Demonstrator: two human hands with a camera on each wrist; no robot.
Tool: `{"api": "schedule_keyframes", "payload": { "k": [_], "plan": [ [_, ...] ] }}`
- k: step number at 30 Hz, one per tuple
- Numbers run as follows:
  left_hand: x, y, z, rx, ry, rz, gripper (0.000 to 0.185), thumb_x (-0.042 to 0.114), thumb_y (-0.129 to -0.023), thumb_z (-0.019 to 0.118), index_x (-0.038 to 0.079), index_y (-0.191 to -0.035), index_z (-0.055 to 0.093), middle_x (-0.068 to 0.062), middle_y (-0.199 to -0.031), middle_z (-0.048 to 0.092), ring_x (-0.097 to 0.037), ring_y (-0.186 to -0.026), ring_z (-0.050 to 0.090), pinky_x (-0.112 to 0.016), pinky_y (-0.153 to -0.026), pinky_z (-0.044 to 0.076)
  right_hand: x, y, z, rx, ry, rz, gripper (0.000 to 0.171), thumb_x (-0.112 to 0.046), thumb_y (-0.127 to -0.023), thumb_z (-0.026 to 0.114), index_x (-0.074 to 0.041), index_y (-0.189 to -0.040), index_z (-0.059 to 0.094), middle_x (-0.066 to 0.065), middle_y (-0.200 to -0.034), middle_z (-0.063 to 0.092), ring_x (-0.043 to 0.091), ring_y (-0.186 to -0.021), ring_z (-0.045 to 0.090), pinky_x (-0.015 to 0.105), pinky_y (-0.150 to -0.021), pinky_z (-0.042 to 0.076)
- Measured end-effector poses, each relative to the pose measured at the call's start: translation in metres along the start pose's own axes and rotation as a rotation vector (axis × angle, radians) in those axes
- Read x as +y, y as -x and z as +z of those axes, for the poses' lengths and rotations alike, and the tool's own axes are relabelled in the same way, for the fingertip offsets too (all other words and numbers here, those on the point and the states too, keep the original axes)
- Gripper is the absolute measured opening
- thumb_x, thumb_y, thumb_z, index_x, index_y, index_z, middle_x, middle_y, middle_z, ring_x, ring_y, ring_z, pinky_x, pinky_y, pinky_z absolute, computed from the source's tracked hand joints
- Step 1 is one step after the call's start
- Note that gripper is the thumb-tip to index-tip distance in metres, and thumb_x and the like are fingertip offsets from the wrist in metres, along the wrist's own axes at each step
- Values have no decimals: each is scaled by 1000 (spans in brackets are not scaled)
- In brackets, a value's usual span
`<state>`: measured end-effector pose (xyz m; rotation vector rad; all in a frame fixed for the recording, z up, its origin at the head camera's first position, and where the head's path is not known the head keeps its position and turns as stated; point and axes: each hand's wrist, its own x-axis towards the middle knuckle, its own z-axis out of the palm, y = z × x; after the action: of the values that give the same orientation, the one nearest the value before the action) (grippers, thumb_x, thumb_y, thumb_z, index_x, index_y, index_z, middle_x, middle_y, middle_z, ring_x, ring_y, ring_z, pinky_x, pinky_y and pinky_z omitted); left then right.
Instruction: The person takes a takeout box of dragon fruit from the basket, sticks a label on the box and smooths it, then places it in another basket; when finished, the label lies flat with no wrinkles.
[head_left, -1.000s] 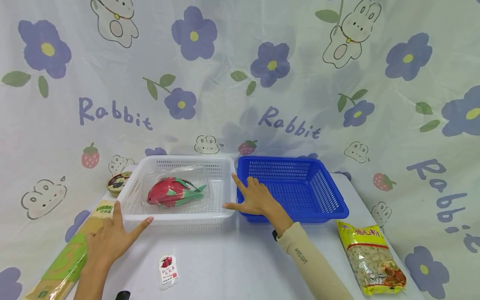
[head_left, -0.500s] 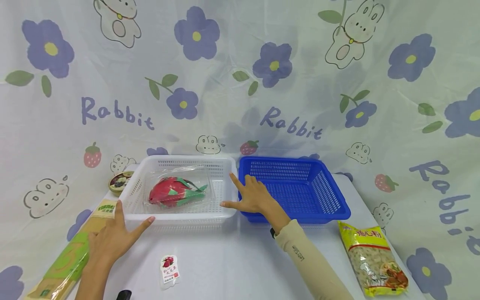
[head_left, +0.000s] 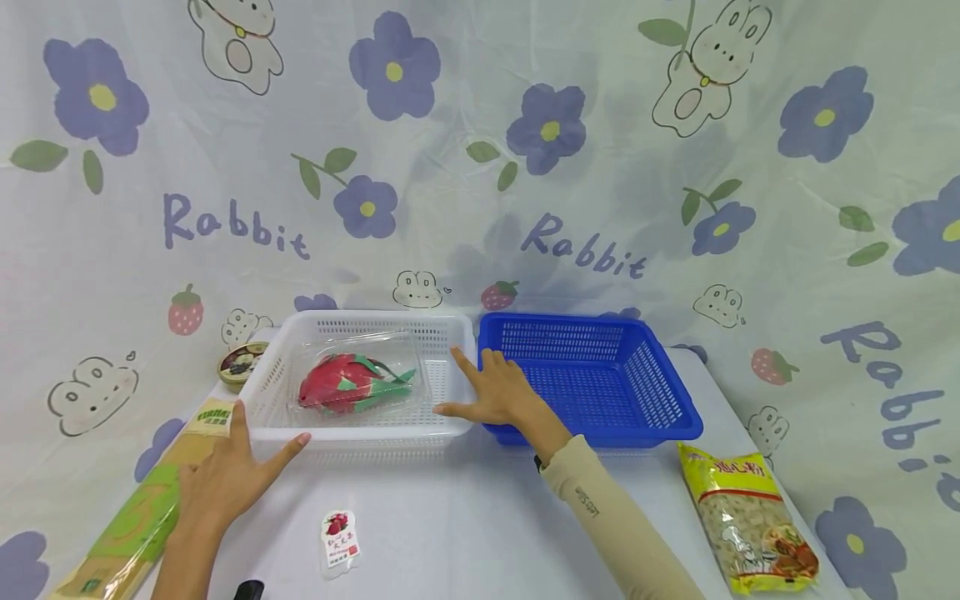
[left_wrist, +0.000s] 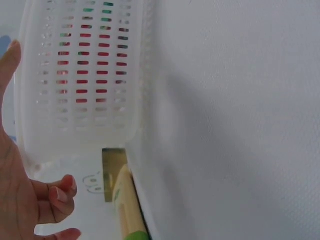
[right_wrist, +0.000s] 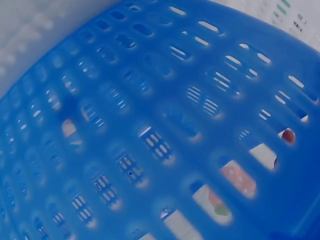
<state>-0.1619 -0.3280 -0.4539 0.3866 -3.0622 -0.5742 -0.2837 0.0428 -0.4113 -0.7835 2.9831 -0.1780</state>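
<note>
A white slotted basket point(head_left: 360, 433) holds a red dragon fruit in a clear plastic shell point(head_left: 348, 383). My left hand point(head_left: 251, 450) lies flat with fingers spread at the basket's front left corner, thumb tip against its front rim. In the left wrist view the left hand point(left_wrist: 30, 195) sits beside the white basket point(left_wrist: 85, 75). My right hand point(head_left: 480, 392), in a beige sleeve, is spread over the white basket's right end and the blue basket's left rim. The blue basket point(head_left: 660, 392) holds nothing, and its wall point(right_wrist: 150, 125) fills the right wrist view.
A long green and tan package point(head_left: 135, 517) lies under my left wrist. A small round tin point(head_left: 240, 364) sits behind it. A small sachet point(head_left: 337, 542) lies on the white table near the front. A yellow food bag point(head_left: 750, 517) lies at the right.
My right hand has slid a little to the left, further over the white basket's right end. The left hand and both baskets have stayed put.
</note>
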Motion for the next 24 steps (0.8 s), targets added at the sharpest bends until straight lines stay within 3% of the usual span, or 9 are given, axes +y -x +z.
{"api": "schedule_keyframes", "payload": {
  "k": [9, 16, 20, 24],
  "plan": [
    [-1, 2, 2, -5, 8, -1, 124, 83, -84, 42, 2, -153, -22, -50, -137, 32, -64, -112, 45, -79, -88, 23, -6, -7, 7, 20, 90, -25, 105, -91, -77, 40, -34, -160, 9, 21, -134, 48, 33, -110, 49, 46, -91, 47],
    [0, 1, 0, -5, 6, 1, 124, 82, -85, 43, 2, -153, -22, -50, -139, 31, -65, -114, 45, -78, -87, 25, -10, -12, 6, 5, 152, -22, 105, -93, -77, 35, -34, -160, 7, 18, -130, 47, 29, -105, 48, 41, -86, 46],
    [0, 1, -2, -23, 7, -2, 123, 82, -85, 41, 3, -152, -24, -50, -141, 28, -66, -117, 42, -78, -89, 23, -12, -15, 5, 20, 167, -28, 107, -92, -76, 37, -32, -160, 11, 18, -130, 47, 29, -108, 47, 42, -88, 46],
    [0, 2, -2, -22, 6, 3, 123, 82, -85, 41, 2, -152, -24, -49, -142, 27, -66, -119, 42, -78, -88, 24, -16, -17, 6, 13, 183, -31, 108, -92, -76, 39, -29, -160, 14, 21, -139, 44, 33, -123, 44, 46, -100, 43]
  ]
}}
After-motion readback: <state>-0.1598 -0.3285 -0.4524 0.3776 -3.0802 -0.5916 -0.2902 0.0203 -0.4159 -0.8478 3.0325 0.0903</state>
